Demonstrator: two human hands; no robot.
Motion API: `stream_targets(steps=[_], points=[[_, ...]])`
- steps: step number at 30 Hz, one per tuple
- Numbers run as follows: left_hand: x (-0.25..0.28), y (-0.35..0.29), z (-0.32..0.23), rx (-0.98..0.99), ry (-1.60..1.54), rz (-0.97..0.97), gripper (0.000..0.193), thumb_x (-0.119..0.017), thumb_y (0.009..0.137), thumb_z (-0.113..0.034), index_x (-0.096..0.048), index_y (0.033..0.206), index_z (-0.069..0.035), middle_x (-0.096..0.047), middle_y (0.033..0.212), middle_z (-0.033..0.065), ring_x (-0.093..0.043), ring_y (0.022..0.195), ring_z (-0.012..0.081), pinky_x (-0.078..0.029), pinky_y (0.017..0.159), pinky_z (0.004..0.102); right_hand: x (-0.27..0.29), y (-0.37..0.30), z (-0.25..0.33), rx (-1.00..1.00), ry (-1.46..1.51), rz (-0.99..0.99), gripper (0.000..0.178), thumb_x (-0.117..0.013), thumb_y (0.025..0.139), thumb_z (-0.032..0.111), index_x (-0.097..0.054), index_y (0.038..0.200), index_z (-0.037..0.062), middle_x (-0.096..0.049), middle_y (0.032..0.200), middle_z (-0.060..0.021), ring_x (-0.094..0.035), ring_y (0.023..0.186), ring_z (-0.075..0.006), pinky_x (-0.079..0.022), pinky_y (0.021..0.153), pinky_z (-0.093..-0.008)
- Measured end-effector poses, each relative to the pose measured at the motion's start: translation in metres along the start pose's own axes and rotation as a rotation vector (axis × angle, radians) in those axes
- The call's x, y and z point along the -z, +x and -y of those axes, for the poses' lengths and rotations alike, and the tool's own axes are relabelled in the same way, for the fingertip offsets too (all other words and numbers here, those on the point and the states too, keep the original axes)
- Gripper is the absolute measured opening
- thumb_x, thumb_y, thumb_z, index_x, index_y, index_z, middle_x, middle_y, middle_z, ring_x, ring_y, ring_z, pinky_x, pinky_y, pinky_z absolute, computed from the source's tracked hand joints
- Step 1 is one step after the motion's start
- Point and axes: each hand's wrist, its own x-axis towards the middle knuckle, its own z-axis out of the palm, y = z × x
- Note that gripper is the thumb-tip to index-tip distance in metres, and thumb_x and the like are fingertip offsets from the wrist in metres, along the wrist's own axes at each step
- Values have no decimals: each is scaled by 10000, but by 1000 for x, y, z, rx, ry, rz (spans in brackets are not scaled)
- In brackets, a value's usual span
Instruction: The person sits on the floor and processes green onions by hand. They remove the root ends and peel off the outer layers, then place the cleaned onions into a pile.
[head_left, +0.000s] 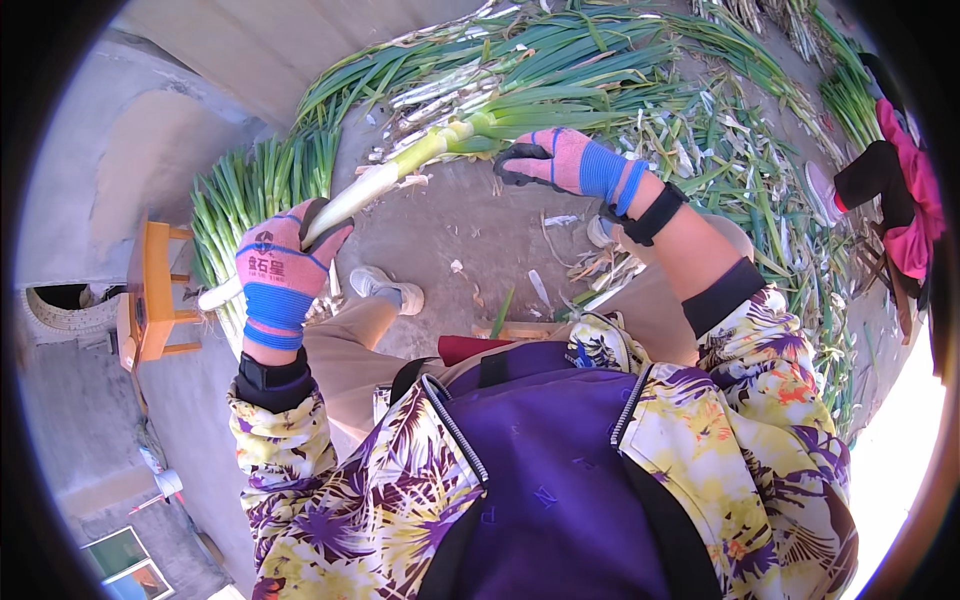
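Observation:
A large scallion [385, 175] slants across the front of me, its pale root end low at left and its green leaves toward the upper right. My left hand [285, 255], in a pink and blue glove with a dark palm, is wrapped round the white stalk. My right hand [555, 163], gloved alike, hovers just below the scallion's leaves, apart from the stalk. Its dark fingertips bend in toward the thumb; whatever may be between them is hidden. Beyond my hands lies a pile of scallions [590, 60] with long green leaves.
A bundle of scallions [260, 185] stands to my left, near an orange wooden stool [158, 295]. Stripped leaves and peelings [725, 160] litter the floor at right. A seated person in pink [905, 200] is at the far right. My shoe [390, 290] rests on the concrete floor.

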Motion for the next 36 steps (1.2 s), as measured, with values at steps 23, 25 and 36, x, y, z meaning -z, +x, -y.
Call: stream_targets(steps=[23,25,36], points=[[-156,-47,-44,85,-997,0,456,-693,768,-288,-580,1160,-84,-608,1092,142,-576,1000,244,-439,861,341,-72,-10,37,248,1189,-305,294,-559,885,103,-552,1141,-42,-628,1058,-162,-630,949,-246,-513,822,-300],[-155,-42,-48,45,-835,-8,536,-705,733,-327,-554,1192,-97,-579,1141,147,-532,1061,289,-400,920,373,-78,-5,30,230,1171,-342,286,-553,888,97,-548,1132,-50,-626,1059,-167,-629,946,-244,-514,821,-304],[-155,-28,-81,-142,-627,-369,495,-755,603,-191,-563,1055,-129,-561,1100,94,-509,1054,310,-371,936,447,-134,-3,20,-58,1030,-751,330,-675,817,278,-633,946,-23,-665,867,-105,-602,762,-185,-465,685,-290]])
